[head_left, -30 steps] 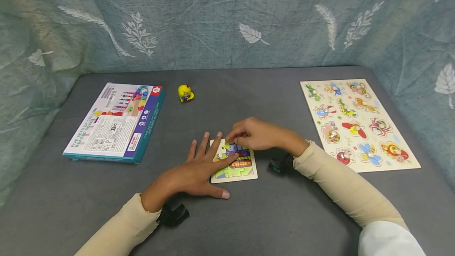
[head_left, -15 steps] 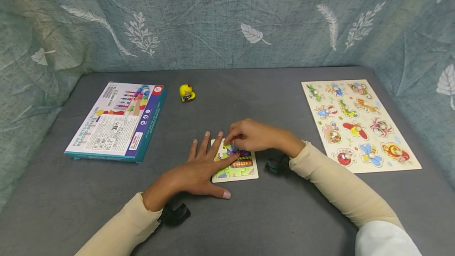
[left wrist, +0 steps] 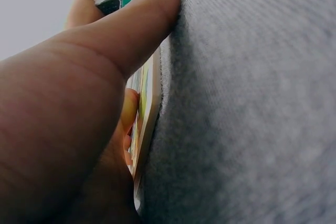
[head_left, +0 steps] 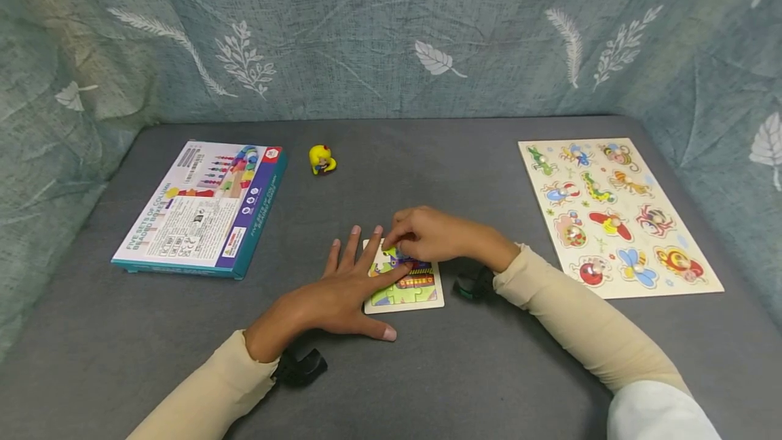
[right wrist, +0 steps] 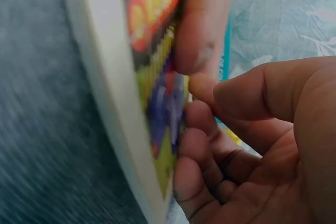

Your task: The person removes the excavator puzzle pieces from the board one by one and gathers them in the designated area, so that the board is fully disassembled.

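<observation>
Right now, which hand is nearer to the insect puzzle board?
Right. The right hand is at the far side of the small puzzle, left of the insect puzzle board and apart from it; the left hand is farther left, partly over the small puzzle.

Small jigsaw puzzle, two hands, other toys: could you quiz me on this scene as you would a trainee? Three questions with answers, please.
1. Multiple choice: which hand has straight, spread fingers, partly over the small jigsaw puzzle? A) the right B) the left C) neither
2. True or false: in the head view, the yellow toy sits between the teal-sided box and the bug board.
3. Short answer: how are the fingers of the right hand shaped, and where are they?

Key: 1. B, the left hand. 2. True. 3. Curled, at the puzzle's far edge; whether they grip a piece is hard to tell.
</observation>
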A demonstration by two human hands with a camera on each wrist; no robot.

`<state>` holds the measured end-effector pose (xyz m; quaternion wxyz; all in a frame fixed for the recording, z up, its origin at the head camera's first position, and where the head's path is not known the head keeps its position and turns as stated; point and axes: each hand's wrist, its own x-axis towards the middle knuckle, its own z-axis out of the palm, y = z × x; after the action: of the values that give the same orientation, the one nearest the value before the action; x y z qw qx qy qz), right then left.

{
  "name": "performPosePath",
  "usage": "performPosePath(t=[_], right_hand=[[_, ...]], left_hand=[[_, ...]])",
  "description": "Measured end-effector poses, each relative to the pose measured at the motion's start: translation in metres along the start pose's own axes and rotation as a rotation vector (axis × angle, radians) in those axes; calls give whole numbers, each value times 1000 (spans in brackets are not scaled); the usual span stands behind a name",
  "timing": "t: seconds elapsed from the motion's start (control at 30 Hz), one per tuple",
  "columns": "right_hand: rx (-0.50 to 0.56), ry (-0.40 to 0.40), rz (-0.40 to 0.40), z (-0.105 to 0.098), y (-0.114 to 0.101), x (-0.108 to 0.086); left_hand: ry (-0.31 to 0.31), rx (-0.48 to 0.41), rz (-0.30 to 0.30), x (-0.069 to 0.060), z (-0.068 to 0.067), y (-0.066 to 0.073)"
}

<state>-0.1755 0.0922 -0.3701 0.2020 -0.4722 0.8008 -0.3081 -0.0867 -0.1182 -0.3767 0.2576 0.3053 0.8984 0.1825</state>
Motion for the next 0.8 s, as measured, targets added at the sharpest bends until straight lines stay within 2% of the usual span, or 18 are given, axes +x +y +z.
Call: performPosePath(t=[0.53,0.8], right_hand=[[-55,11,16,5,0,4],[-20,16,30,5,1,4]], left_hand=[[14,-7,15,-1,0,0],[12,-6,16,-1,0,-1]])
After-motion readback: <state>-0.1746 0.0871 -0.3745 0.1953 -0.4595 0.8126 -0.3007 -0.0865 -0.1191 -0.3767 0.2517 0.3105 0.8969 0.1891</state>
